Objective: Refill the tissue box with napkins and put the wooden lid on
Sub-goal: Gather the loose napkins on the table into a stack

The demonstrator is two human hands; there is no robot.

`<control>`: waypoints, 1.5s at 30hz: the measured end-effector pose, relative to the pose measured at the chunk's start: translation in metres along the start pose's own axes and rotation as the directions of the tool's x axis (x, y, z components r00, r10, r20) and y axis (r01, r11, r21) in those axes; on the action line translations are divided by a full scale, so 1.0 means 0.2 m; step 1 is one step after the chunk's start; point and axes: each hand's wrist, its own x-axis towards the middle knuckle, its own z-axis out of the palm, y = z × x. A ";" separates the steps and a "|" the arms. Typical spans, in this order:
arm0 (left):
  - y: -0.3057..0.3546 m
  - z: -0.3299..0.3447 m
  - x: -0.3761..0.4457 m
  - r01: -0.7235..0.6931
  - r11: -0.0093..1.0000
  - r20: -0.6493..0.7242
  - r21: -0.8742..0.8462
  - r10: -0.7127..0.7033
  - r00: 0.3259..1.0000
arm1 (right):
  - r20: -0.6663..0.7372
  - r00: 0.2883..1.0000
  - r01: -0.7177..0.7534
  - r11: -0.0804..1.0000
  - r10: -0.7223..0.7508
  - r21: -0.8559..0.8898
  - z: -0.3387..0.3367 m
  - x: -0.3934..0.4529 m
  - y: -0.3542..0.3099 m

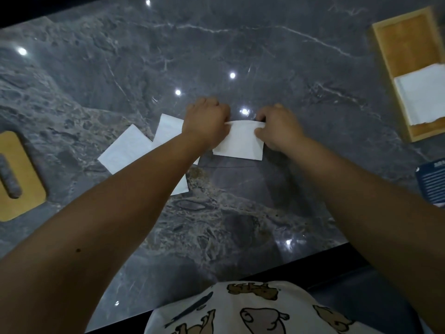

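Observation:
A white napkin [240,141] lies folded at the middle of the dark marble table. My left hand [204,121] pinches its left edge and my right hand [279,131] pinches its right edge. More white napkins [130,148] lie spread on the table to the left, partly under my left forearm. The open wooden tissue box [382,56] sits at the far right, with a stack of napkins [423,92] in its near half. The wooden lid [26,165] with a long slot lies flat at the left edge.
A dark blue printed packet [433,184] lies at the right edge, near my right forearm. The table's front edge [240,276] runs diagonally below my arms. Bright ceiling lights reflect off the glossy table top.

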 end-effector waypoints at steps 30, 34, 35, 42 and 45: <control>-0.42 -0.25 -0.50 0.238 0.820 0.044 -0.521 -0.252 0.967 | 0.184 0.979 -0.022 0.844 -0.092 0.536 0.11 -0.18 -0.42; -0.51 -0.27 -0.41 0.223 0.861 0.017 -0.458 -0.242 0.970 | 0.162 0.987 -0.078 0.823 -0.017 0.562 0.16 -0.13 -0.48; -0.52 -0.27 -0.39 0.220 0.868 0.018 -0.446 -0.237 0.971 | 0.158 0.987 -0.093 0.821 0.004 0.563 0.18 -0.11 -0.50; -0.62 -0.21 -0.26 0.204 0.895 0.052 -0.397 -0.201 0.978 | 0.095 0.991 -0.133 0.846 0.097 0.517 0.25 0.00 -0.54; -0.64 -0.18 -0.23 0.202 0.899 0.058 -0.389 -0.195 0.979 | 0.067 0.993 -0.113 0.880 0.093 0.461 0.25 0.02 -0.55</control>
